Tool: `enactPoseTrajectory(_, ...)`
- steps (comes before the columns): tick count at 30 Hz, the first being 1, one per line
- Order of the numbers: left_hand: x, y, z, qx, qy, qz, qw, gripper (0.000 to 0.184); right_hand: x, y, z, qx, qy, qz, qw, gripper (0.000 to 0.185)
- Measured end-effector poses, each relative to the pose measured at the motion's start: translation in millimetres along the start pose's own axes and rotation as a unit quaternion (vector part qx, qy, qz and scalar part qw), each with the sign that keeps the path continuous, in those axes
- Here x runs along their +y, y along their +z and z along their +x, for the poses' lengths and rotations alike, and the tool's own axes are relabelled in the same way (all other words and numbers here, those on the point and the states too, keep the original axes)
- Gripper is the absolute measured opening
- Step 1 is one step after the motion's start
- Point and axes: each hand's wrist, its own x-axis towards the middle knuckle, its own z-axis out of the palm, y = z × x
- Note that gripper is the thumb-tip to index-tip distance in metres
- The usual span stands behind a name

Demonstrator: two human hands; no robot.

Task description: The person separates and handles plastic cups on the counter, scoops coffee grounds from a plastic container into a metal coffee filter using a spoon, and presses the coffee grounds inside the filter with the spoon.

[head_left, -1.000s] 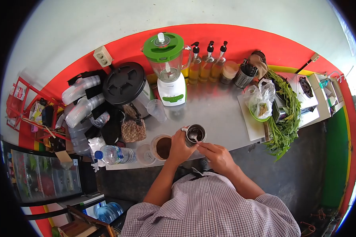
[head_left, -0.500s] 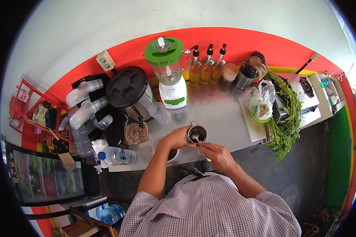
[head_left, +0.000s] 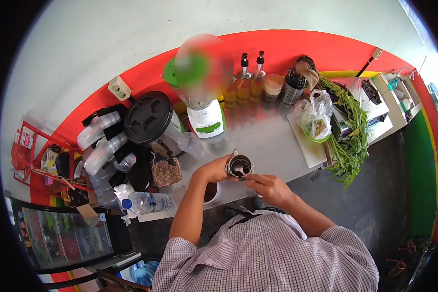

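My left hand (head_left: 213, 171) is wrapped around a metal cup (head_left: 235, 160) with dark contents, held over the near edge of the steel table (head_left: 258, 141). In my right hand (head_left: 273, 189) is a spoon (head_left: 242, 171), its bowl dipped inside the cup. Partly hidden behind my left forearm stands a pale tub (head_left: 218, 192) with something dark in it. A clear plastic cup (head_left: 191, 145) is a little beyond my left hand.
A blender (head_left: 207, 119), its upper part blurred, stands at the back beside pump bottles (head_left: 243, 87). Leftward are a black-lidded container (head_left: 148, 117), stacked plastic cups (head_left: 100, 129) and a water bottle (head_left: 146, 202). Rightward lie leafy greens (head_left: 350, 141), a plastic bag (head_left: 316, 114) and a stove (head_left: 372, 104).
The view has tilted and shifted slightly. Both hands keep their holds on the cup and spoon, and the spoon's bowl has moved slightly within the cup.
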Motion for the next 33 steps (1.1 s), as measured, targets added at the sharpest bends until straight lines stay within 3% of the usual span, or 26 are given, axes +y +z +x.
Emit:
enactPoseTrajectory(5, -17.2, 19.9, -8.4, 0.065, -0.01, 0.013, 0.998, 0.092, -4.6, -24.5, 8.8, -0.012, 0.009, 0.055, 0.998, 0.038)
enactPoseTrajectory(10, 4.8, 57.8, -37.9, 0.213, 0.004, 0.041, 0.976, 0.089, 4.6, -53.1, 32.2, -0.018, 0.039, 0.093, 0.995, 0.029)
enactPoseTrajectory(13, 11.6, 75.3, -39.7, 0.264, 0.059, 0.104, 0.957, 0.085, 9.6, -57.9, 44.0, -0.067, 0.015, 0.038, 0.997, 0.026)
enactPoseTrajectory(19, -3.3, 89.4, -30.4, 0.334, 0.069, 0.181, 0.923, 0.082, -5.0, -40.9, 41.1, -0.103, -0.086, -0.082, 0.988, 0.023)
enactPoseTrajectory(27, -7.4, 93.8, -34.7, 0.348, 0.055, 0.178, 0.919, 0.082, -25.3, -46.4, 39.1, -0.165, -0.058, -0.081, 0.981, 0.02)
enactPoseTrajectory(29, -6.9, 94.7, -34.4, 0.347, 0.052, 0.188, 0.917, 0.081, -13.7, -49.7, 52.2, -0.116, -0.008, -0.024, 0.993, 0.021)
enactPoseTrajectory(33, -2.1, 95.4, -32.3, 0.338, 0.037, 0.186, 0.922, 0.079, -4.2, -49.9, 79.0, -0.132, 0.064, -0.021, 0.989, 0.021)
